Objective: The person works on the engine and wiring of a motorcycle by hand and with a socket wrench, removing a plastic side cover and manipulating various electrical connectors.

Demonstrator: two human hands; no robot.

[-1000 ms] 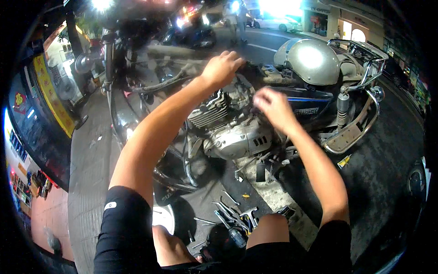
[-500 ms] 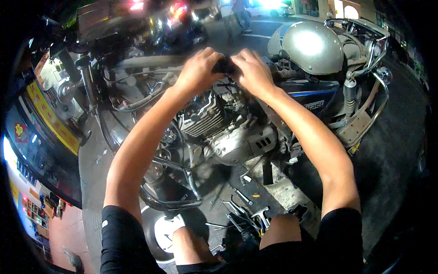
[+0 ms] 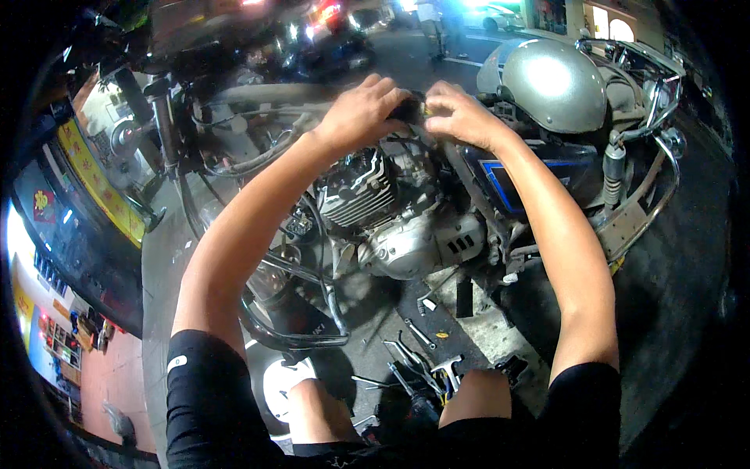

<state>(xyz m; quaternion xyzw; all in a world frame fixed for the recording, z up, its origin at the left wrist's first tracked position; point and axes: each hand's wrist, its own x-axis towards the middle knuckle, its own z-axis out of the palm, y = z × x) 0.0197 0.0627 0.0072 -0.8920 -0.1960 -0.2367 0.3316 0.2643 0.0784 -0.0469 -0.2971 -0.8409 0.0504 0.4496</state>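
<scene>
Both arms reach forward over a partly stripped motorcycle. My left hand (image 3: 363, 111) curls around a black part (image 3: 409, 111) above the engine, just under the frame's top tube. On its other side, my right hand (image 3: 462, 117) has fingers and thumb closed at the part's right end. The part's kind is hidden by my fingers and blur. Below the hands sits the finned cylinder (image 3: 355, 195), with the silver engine cover (image 3: 402, 254) lower down. A dark side panel with a blue line (image 3: 508, 184) lies near my right forearm.
A silver rounded shell (image 3: 558, 86) rests at the rear of the motorcycle. A chrome crash bar (image 3: 301, 341) juts toward me. Between my knees lie a wrench (image 3: 420, 334) and several other hand tools (image 3: 414, 375). A person (image 3: 429, 27) stands in the street beyond.
My view has shifted slightly, so the motorcycle sits a little farther right. Both hands stay at the black part, and my right hand has turned slightly around its end.
</scene>
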